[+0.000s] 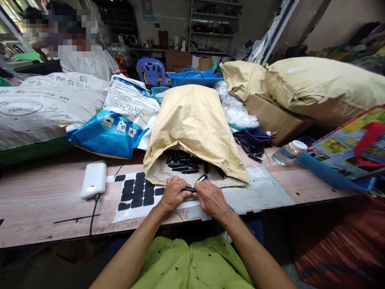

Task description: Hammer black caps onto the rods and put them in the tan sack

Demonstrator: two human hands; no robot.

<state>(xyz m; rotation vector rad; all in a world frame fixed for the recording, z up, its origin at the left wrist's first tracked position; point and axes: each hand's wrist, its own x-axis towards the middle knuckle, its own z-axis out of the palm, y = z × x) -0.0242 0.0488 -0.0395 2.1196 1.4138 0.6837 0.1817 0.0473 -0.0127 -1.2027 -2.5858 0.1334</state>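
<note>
My left hand is closed on one end of a slim black pen-like stick, held level over the table's front part. My right hand is closed too, its fingertips meeting the stick's other end. A small, shiny, silver-tipped piece sticks up from the right fingers; its exact kind is unclear. Just beyond both hands lies a tan woven sack, its mouth facing me, with several similar black sticks inside. Left of my hands is a white sheet bearing black rounded patches.
A white power bank with a cable lies to the left. Right of the sack are loose black sticks, a lidded clear jar and a blue tray. Full sacks line the back. Another person is at far left.
</note>
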